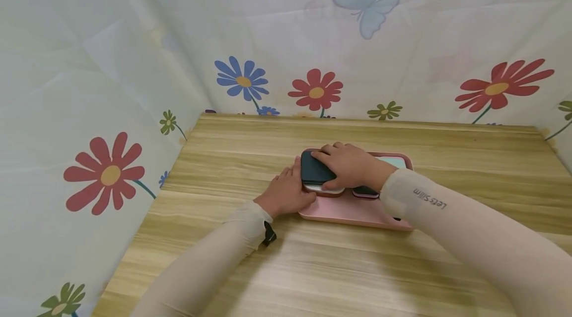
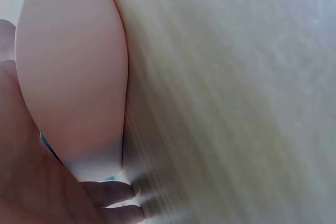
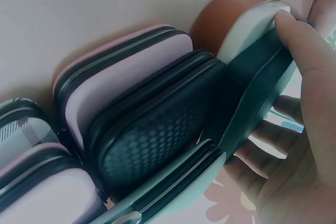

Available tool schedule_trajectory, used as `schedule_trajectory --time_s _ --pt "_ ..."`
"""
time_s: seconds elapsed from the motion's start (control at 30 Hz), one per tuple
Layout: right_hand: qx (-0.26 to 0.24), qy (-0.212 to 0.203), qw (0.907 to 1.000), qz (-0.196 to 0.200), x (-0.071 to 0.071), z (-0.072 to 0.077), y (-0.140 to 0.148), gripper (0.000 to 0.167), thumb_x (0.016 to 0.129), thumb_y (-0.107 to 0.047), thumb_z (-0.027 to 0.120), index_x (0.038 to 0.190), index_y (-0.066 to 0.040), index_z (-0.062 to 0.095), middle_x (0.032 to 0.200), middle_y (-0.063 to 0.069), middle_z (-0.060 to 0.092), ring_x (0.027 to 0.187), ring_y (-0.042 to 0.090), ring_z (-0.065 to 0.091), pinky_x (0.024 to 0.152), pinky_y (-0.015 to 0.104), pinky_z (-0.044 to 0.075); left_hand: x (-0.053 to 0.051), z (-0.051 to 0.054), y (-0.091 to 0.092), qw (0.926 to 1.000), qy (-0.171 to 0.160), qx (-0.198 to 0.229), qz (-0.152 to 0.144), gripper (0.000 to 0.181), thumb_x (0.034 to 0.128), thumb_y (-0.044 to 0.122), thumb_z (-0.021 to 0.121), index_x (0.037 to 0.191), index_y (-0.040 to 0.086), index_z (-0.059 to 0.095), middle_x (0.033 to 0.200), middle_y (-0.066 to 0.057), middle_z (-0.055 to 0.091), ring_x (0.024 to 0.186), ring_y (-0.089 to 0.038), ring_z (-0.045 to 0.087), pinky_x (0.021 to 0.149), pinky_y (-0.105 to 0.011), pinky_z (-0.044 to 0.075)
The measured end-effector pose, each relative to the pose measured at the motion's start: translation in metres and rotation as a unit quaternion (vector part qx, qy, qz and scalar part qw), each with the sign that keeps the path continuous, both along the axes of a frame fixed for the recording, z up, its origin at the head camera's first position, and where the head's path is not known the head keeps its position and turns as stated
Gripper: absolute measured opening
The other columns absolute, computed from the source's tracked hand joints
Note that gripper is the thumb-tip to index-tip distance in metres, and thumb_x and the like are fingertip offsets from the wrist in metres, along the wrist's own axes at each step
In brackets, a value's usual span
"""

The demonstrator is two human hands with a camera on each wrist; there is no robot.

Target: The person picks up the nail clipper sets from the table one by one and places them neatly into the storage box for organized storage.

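A pink tray (image 1: 353, 213) lies on the table with several small zip wallets standing in it. My right hand (image 1: 350, 165) pinches a dark green wallet (image 1: 315, 170) at the tray's left end, thumb on the front and fingers behind, as the right wrist view shows. Against that wallet leans a white and brown one (image 3: 249, 32). Beside it stand a black textured wallet (image 3: 157, 135), a lilac one (image 3: 131, 66) and a mint one (image 3: 191, 182). With the thumb over the rim and fingers outside, my left hand (image 1: 288, 195) grips the tray's left end.
The wooden tabletop (image 1: 232, 158) extends around the tray. White cloth (image 1: 277, 19) printed with flowers and a butterfly stands behind it and at both sides. A plaid wallet (image 3: 26, 124) and a pale pink-edged wallet (image 3: 58, 192) sit toward the tray's other end.
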State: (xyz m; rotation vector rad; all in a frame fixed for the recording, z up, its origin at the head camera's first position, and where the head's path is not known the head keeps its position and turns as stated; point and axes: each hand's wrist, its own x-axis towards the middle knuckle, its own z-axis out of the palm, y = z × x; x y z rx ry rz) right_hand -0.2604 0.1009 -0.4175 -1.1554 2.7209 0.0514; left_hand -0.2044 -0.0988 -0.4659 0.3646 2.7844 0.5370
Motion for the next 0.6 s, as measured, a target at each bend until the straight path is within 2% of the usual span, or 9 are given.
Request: schedule_trajectory --time_s 0.2,0.43,0.6 --pt "-0.002 -0.005 0.9999 -0.010 0.003 0.000 0.002 0.093 0.086 -0.061 0.069 0.158 -0.016 0.031 0.151 0.014 0.044 0.134 0.036 0.045 0.109 0.055 0.039 -0.002 -0.002 -0.001 0.9999 -0.003 0.010 -0.010 0.102 0.0933 0.055 0.053 0.161 0.006 -0.006 0.165 -0.013 0.024 0.151 -0.028 0.026 0.117 -0.050 0.030" --pt "-0.031 -0.003 0.9994 -0.012 0.005 -0.002 0.011 0.095 0.085 -0.067 0.066 0.158 -0.017 0.032 0.151 0.016 0.041 0.136 0.037 0.043 0.110 0.055 0.039 -0.002 -0.003 -0.009 0.9995 0.006 0.026 -0.017 0.103 0.0930 0.058 0.053 0.161 0.004 -0.002 0.164 -0.017 0.024 0.148 -0.030 0.033 0.116 -0.051 0.032" --pt "-0.047 0.001 0.9983 -0.035 0.007 0.004 0.029 0.094 0.085 -0.072 0.060 0.157 -0.017 0.034 0.152 0.016 0.041 0.139 0.038 0.040 0.112 0.059 0.035 -0.003 -0.002 -0.018 0.9992 0.027 0.014 -0.025 0.102 0.0937 0.064 0.050 0.161 0.005 0.000 0.167 -0.015 0.017 0.152 -0.029 0.023 0.119 -0.051 0.028"
